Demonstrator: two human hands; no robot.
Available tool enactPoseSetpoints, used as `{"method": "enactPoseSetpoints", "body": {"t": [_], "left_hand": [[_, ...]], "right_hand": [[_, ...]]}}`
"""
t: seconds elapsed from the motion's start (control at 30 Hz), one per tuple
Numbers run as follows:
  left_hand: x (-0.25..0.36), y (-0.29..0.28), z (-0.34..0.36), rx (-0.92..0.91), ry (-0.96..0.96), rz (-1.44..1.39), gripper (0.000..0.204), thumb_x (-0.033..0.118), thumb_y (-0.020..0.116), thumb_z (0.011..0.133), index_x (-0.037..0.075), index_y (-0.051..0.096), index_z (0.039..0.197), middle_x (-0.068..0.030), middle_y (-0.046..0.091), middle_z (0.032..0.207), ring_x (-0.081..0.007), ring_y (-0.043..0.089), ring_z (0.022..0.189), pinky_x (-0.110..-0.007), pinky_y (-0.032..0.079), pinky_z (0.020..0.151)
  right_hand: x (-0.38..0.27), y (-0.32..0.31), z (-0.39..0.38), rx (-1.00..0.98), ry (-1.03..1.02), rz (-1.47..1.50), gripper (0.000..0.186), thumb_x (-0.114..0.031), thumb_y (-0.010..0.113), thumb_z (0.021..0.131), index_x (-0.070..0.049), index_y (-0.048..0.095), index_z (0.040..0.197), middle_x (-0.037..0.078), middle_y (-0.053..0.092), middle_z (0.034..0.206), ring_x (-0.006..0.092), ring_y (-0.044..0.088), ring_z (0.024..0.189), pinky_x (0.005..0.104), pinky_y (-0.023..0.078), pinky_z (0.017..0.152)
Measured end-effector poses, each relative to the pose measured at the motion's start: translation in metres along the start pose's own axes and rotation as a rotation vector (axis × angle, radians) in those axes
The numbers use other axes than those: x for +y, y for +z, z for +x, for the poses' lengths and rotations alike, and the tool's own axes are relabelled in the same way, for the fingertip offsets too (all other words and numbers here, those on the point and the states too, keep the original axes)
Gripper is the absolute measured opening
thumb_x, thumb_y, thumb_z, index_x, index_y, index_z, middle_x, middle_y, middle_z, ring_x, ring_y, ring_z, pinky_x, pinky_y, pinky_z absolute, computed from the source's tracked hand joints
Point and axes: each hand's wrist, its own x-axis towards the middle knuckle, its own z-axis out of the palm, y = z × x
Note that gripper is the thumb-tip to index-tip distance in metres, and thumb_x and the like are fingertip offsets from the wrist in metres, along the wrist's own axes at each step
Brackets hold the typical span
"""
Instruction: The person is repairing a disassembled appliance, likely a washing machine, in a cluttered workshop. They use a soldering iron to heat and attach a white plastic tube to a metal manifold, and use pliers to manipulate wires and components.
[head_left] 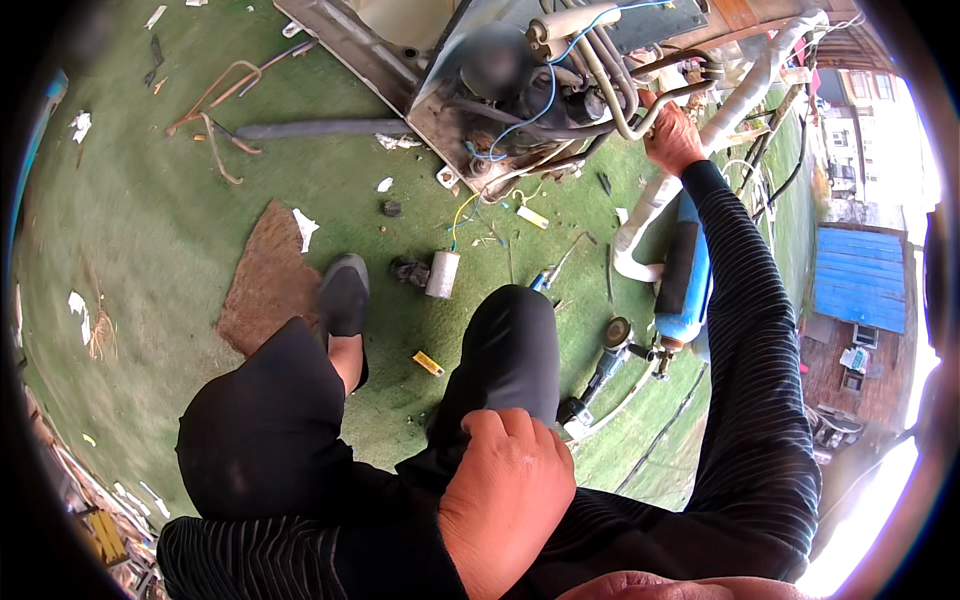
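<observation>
My right hand (672, 135) reaches far forward, its fingers wrapped round a bent metal pipe (613, 90) at the right side of an opened machine unit. That unit has a metal base tray (445, 148), a dark rounded compressor-like part (495, 68), several curved pipes and a thin blue wire (551, 95). Close to my body, above my thigh, my left hand (510, 490) is curled closed. Its fingertips face away, so anything inside is hidden. Below the unit a silver cylinder (442, 274) hangs on to a yellow-green wire and lies on the green floor.
An angle grinder (603, 368) lies right of my knee, beside a blue gas cylinder (682, 290). A white wrapped pipe (645, 225) runs past it. Brown cardboard (268, 280), a yellow lighter-like piece (429, 363), bent copper tubes (215, 105) and scraps litter the green floor.
</observation>
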Motion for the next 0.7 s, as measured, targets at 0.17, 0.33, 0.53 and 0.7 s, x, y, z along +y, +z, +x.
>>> {"method": "enactPoseSetpoints", "body": {"t": [0.17,0.33,0.53,0.7], "left_hand": [[0.003,0.001,0.0,0.04,-0.045,-0.005,0.014,0.02,0.06,0.088,0.015,0.073,0.09,-0.0027,0.067,0.084,-0.0199,0.06,0.087,-0.038,0.042,0.074],[-0.002,-0.001,0.005,0.006,-0.003,-0.049,0.018,0.02,0.062,0.089,0.011,0.073,0.1,-0.0058,0.069,0.089,-0.0244,0.063,0.088,-0.039,0.045,0.075],[-0.011,0.01,0.015,0.071,0.049,0.039,0.019,0.016,0.069,0.077,0.009,0.07,0.095,-0.0007,0.064,0.079,-0.0178,0.06,0.079,-0.034,0.043,0.067],[-0.012,0.008,0.029,-0.057,0.081,0.093,0.029,0.021,0.068,0.083,0.008,0.067,0.109,-0.0027,0.063,0.082,-0.0203,0.063,0.084,-0.034,0.045,0.069]], "right_hand": [[-0.079,-0.007,-0.023,-0.121,0.332,-0.017,0.049,-0.01,0.064,0.083,-0.005,0.048,0.129,0.031,0.063,0.116,0.0491,0.066,0.106,0.0552,0.054,0.09],[-0.105,-0.023,-0.021,-0.213,0.497,-0.019,0.045,-0.01,0.065,0.083,-0.004,0.047,0.125,0.032,0.064,0.11,0.0497,0.069,0.096,0.0561,0.055,0.085],[-0.013,-0.007,-0.004,0.039,-0.015,-0.001,0.053,-0.004,0.064,0.082,-0.012,0.052,0.132,0.021,0.061,0.112,0.0426,0.064,0.105,0.0537,0.053,0.085],[-0.104,-0.019,-0.03,-0.165,0.49,0.041,0.045,-0.009,0.066,0.084,-0.007,0.048,0.125,0.028,0.063,0.11,0.0488,0.067,0.1,0.0545,0.055,0.085]]}}
